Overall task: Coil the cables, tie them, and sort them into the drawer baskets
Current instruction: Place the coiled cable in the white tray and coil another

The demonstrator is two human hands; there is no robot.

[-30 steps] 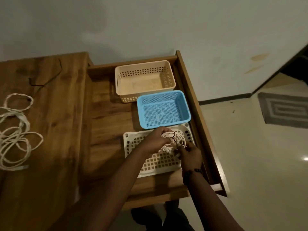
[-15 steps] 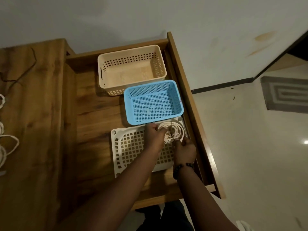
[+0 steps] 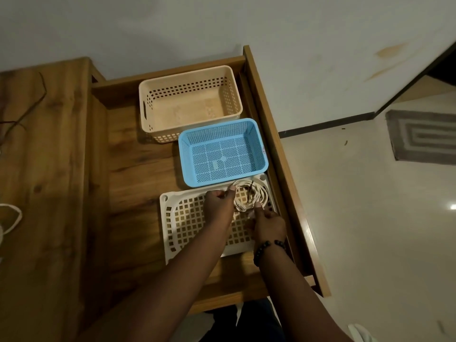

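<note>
1. Here, the coil (image 3: 250, 196) is pinched at its left rim by the left hand (image 3: 218, 206) and at its near rim by the right hand (image 3: 267, 224).
2. The coil is held flat at the far right corner of the white basket (image 3: 170, 218), just beside the blue basket (image 3: 182, 154).
3. Ideally, both pinches would be eased off together so the tie (image 3: 251, 188) is kept snug.
4. No long axis is shown; the ring's opening is turned upward.

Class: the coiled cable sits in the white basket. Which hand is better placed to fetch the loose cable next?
Left hand: it is nearer the loose cable on the tabletop at far left; the right hand is by the drawer's right wall.
</note>
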